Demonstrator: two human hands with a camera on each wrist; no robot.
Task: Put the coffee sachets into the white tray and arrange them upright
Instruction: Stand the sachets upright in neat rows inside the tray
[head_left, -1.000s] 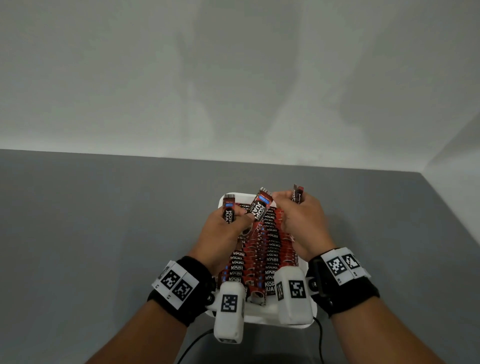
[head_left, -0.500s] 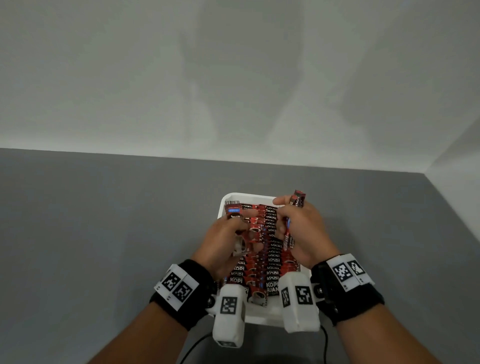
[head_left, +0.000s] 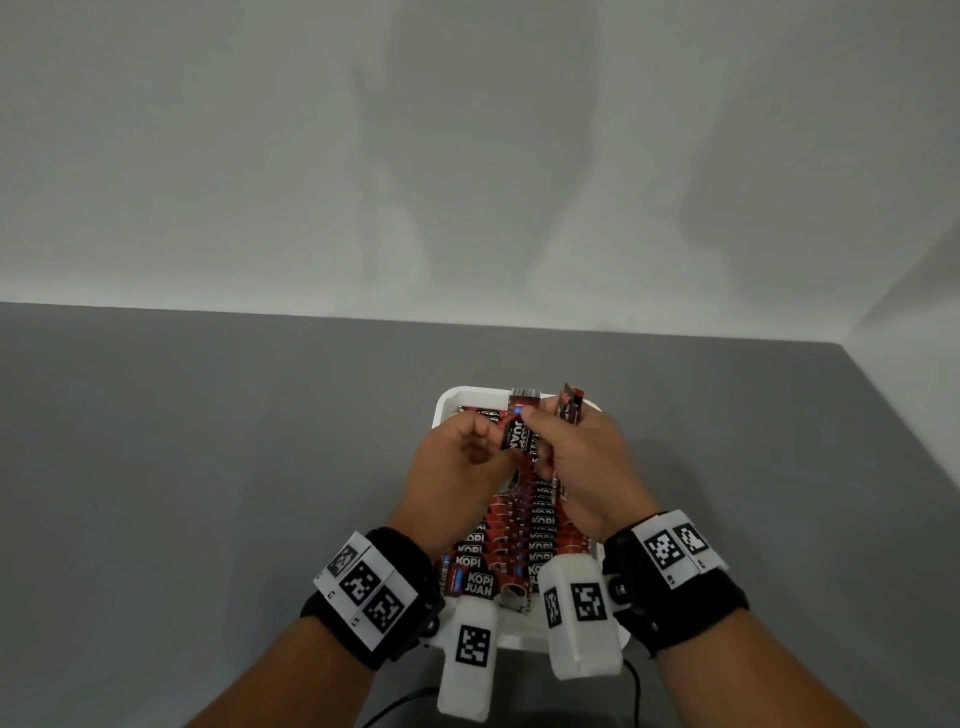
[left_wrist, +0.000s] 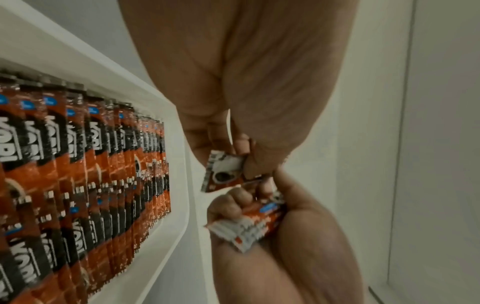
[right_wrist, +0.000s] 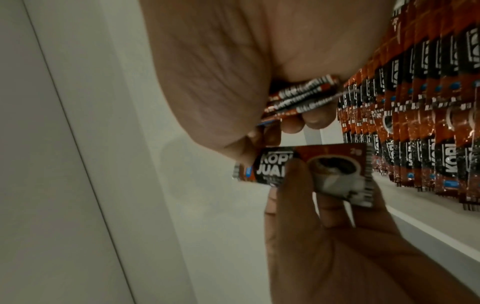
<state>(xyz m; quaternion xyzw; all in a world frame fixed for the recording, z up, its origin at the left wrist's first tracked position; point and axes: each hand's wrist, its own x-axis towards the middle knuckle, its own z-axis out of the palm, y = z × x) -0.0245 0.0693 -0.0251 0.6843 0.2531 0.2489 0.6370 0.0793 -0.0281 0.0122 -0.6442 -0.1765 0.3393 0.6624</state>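
Both forearms are bare, with no sleeves. Each wrist wears a wide black band: the left wristband (head_left: 384, 597) carries a row of white square tags printed with black coded patterns across its top, and the right wristband (head_left: 675, 597) carries a similar white block with two such tags. A silver screw head shows on the inner side of each band. From each band's inner side a white, rounded, boxy camera housing juts out, the left housing (head_left: 467, 660) and the right housing (head_left: 579, 618), each bearing black coded squares. A thin black cable (head_left: 635, 686) trails behind the right housing.
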